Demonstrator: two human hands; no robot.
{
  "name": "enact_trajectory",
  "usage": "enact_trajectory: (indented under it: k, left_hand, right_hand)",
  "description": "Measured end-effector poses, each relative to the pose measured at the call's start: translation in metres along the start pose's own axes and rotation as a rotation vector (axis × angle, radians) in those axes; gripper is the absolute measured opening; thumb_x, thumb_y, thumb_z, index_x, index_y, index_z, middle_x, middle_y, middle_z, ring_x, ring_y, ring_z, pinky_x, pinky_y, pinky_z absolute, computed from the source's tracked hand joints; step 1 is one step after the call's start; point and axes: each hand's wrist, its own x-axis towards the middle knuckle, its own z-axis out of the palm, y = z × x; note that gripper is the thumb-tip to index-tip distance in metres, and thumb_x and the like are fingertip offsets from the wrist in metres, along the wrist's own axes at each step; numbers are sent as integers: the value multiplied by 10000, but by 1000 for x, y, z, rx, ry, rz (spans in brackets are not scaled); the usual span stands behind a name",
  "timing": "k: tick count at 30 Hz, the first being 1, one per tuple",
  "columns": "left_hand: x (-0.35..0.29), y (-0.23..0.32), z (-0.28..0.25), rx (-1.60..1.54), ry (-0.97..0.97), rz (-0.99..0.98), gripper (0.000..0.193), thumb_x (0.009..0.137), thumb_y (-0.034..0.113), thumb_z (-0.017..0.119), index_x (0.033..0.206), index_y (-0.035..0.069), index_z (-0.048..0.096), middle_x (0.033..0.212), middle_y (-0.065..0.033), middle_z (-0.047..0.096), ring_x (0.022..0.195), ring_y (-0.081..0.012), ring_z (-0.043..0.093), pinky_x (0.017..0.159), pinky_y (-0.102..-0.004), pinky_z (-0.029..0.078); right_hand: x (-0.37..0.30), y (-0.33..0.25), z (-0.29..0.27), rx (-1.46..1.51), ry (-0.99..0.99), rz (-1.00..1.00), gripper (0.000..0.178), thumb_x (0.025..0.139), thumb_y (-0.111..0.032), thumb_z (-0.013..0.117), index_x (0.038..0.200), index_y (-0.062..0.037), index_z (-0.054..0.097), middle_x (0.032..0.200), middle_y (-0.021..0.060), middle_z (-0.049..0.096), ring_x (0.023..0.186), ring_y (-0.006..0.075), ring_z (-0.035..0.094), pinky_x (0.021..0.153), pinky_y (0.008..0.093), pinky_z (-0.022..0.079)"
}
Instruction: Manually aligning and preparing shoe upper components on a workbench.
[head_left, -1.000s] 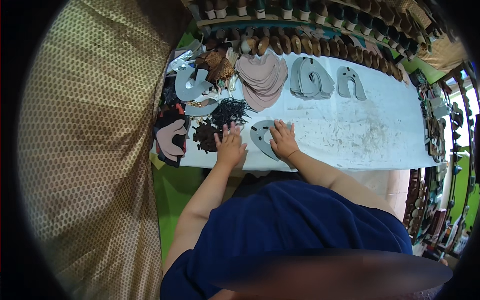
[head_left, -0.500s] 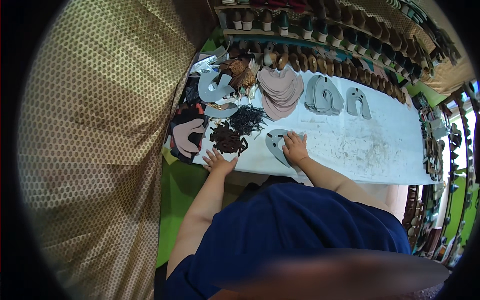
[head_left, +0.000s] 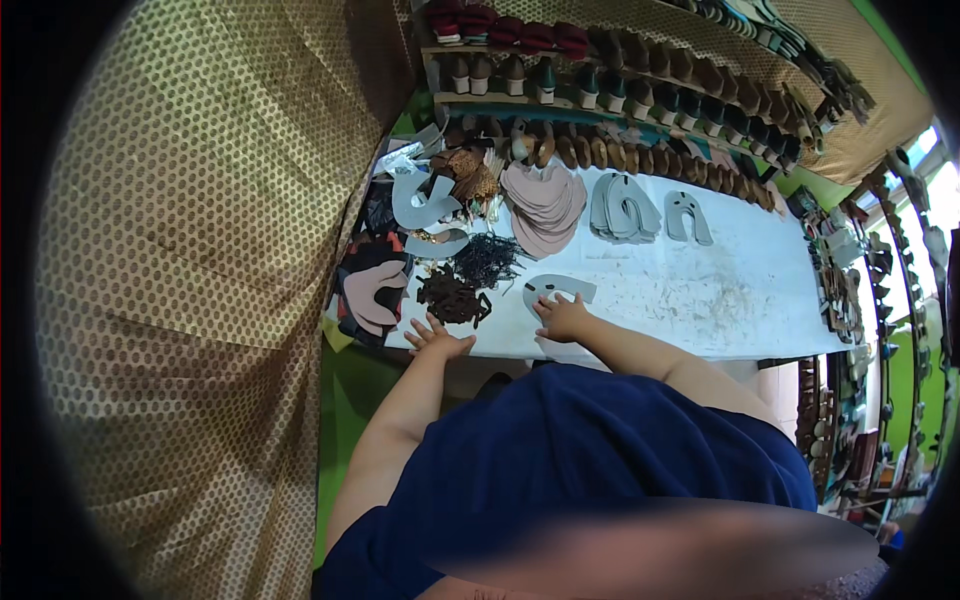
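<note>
A grey, curved shoe-upper piece (head_left: 572, 284) with small dark slots lies flat near the table's front edge. My right hand (head_left: 563, 318) rests over its near part with the fingers apart, covering some of it. At the same edge, further left, my left hand (head_left: 440, 342) is spread with nothing in it. Just beyond its fingertips is a heap of short dark brown strips (head_left: 452, 298). A tangle of thin black strips (head_left: 486, 260) sits behind that heap.
Pinkish curved pieces (head_left: 545, 205), stacked grey uppers (head_left: 622, 208) and a smaller grey upper pile (head_left: 687, 218) line the back of the white-covered table (head_left: 740, 270). Shelves of shoe lasts (head_left: 640, 155) rise behind. A patterned curtain (head_left: 210, 280) hangs at left.
The grey upper piece has turned under my right hand, its curved end now pointing right. My right hand has shifted toward the front edge. My left hand stays by the brown strips.
</note>
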Motion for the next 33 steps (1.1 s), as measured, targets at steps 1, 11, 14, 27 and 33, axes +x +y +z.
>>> enact_trajectory:
  k: [1,11,14,27,33]
  left_hand:
    - [11,-5,6,41,-5,7,1375,670,740,707,1552,189,-191,1607,-175,-243,1458,-445,-231,1159,-639,58]
    - [25,-15,15,120,14,132,1345,722,798,585,1540,26,-153,1595,-288,-160,1438,-442,-283,1131,-601,-147]
    - [29,-15,14,151,-1,149,1341,729,800,572,1536,20,-161,1595,-288,-156,1440,-436,-282,1128,-609,-151]
    - [41,-16,15,214,-65,127,1358,709,786,625,1540,101,-202,1562,-308,-243,1410,-513,-282,1136,-608,-117]
    - [34,-14,10,215,-78,115,1334,724,779,611,1544,92,-186,1577,-278,-238,1407,-506,-295,1133,-614,-122]
  right_hand:
    - [5,2,-5,50,-40,-6,663,934,-497,522,1503,-193,368,1599,43,294,1451,319,293,1108,708,193]
    - [37,29,27,177,356,-38,270,861,-260,605,1094,-235,737,1008,111,717,944,316,678,808,423,545]
    - [41,36,33,173,351,-50,266,846,-286,639,1086,-234,742,1034,69,722,925,311,673,809,420,541]
    - [46,40,33,53,463,-126,193,850,-276,634,984,-240,767,942,24,725,944,237,658,835,403,496]
    - [44,42,50,-51,655,-257,192,838,-221,585,956,-208,736,929,-16,726,899,212,673,823,395,482]
